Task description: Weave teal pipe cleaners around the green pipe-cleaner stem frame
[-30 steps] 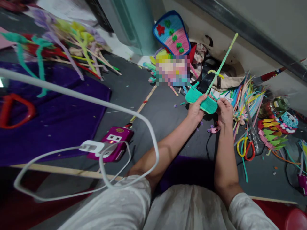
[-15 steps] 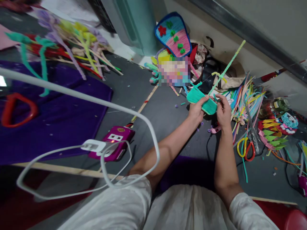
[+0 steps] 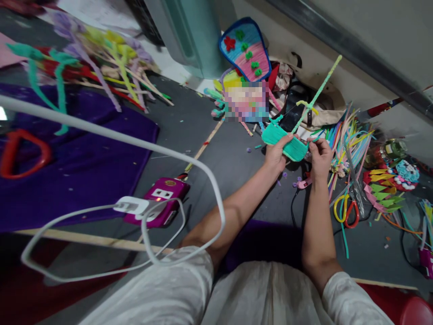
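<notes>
Shirt (image 3: pixel 270 295): light greyish white, with faint, uneven tonal patches; spans the bottom centre of the frame
Shirt front: a narrow vertical line or fold runs near the middle, with soft creases beside it
Left sleeve (image 3: pixel 158 289): same pale cloth, loose and wrinkled, at lower left, ending near the elbow; a white cable (image 3: pixel 218 194) crosses part of it in view
Right sleeve (image 3: pixel 352 295): matching pale cloth, short, creased, at lower right
Forearms: bare, slender, narrowing towards the wrists
Left hand (image 3: pixel 276 155): bare
Right hand (image 3: pixel 320 158): bare
Fingernails: too small to make out
</notes>
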`<action>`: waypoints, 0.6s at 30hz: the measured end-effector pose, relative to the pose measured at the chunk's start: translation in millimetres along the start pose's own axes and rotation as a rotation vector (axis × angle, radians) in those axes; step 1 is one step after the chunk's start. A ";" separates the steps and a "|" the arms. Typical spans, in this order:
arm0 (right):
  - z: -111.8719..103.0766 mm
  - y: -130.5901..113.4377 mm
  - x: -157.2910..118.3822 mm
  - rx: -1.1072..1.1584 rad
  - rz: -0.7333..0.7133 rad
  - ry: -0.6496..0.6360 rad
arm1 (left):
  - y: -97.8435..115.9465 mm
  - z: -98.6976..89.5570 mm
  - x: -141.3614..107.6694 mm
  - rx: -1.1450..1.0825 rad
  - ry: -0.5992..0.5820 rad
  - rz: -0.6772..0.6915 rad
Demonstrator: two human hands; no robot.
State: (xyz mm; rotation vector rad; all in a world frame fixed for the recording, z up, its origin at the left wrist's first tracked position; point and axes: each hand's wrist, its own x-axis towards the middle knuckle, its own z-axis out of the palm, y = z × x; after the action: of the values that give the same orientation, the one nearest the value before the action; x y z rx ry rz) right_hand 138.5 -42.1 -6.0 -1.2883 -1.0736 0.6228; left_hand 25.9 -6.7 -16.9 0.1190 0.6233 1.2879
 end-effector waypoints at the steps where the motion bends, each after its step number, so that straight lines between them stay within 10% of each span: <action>1: 2.0 -0.4 -0.4 0.033 0.028 0.013 | 0.2 0.1 -0.3 -0.003 -0.005 -0.002; 18: 12.9 7.4 0.7 0.171 0.196 0.242 | -5.1 0.8 -5.8 -0.005 -0.069 0.007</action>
State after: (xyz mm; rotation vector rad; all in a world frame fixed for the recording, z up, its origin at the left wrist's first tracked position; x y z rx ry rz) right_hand 128.6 -34.1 -13.7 -1.2909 -0.6866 0.6712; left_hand 29.8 -13.4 -16.2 0.1611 0.5607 1.2872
